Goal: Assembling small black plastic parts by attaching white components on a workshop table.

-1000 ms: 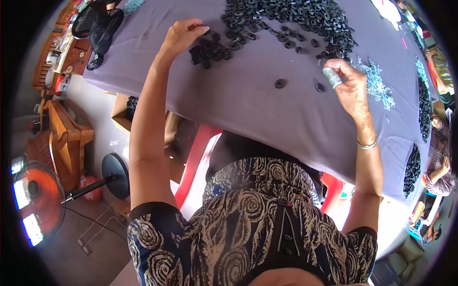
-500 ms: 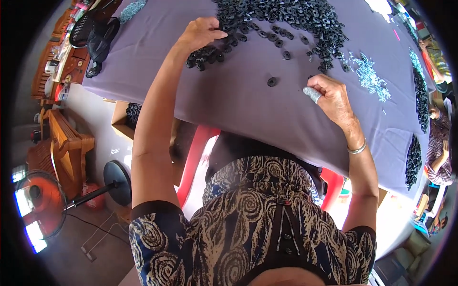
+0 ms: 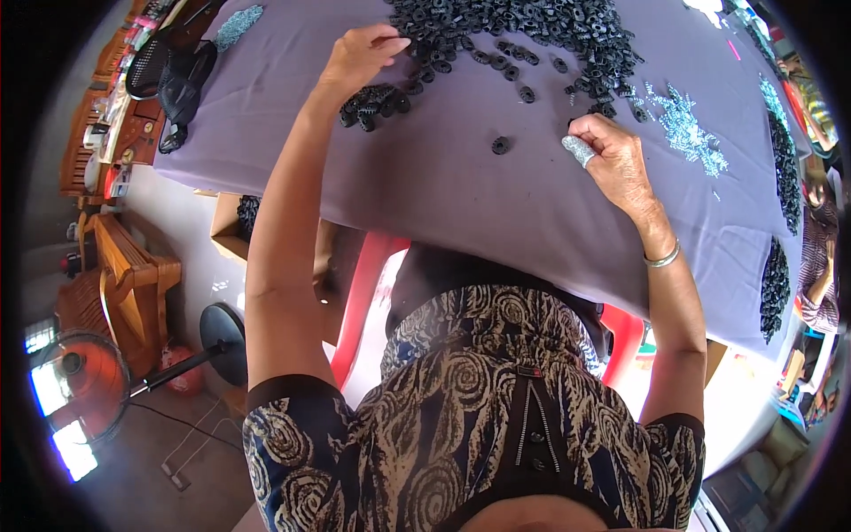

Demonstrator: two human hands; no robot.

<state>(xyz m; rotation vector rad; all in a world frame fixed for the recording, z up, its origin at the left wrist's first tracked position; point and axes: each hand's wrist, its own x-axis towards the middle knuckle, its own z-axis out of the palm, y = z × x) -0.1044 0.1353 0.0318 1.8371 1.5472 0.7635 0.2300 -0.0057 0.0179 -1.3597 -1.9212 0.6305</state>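
- Main pile of black ring-shaped parts point(image 3: 523, 27): serving as landmark; lying on the purple cloth point(image 3: 461, 199).
- Left hand point(image 3: 365, 58): hovering at the pile's left edge, thumb and fingers standing slightly apart; whether they are holding a part cannot be told.
- Right hand point(image 3: 612, 160): curling below the pile's right end, fingers bent in toward a wrapped thumb point(image 3: 580, 151); a dark bit is showing at the fingertips, but whether it is being gripped cannot be told.
- Small cluster point(image 3: 374, 105): lying below and left of the pile, just under the left hand. Risk: a dropping wrist could be scattering it.
- Lone black ring point(image 3: 501, 145): lying below the pile, apart. Risk: a sweeping right hand could be knocking it away.
- Silvery coil-like pieces point(image 3: 690, 129): spreading right of the pile, near the right hand. Risk: a sideways brush could be mixing them with black parts.
- Thumb wrapping: possibly dulling touch, so a small part could be slipping.
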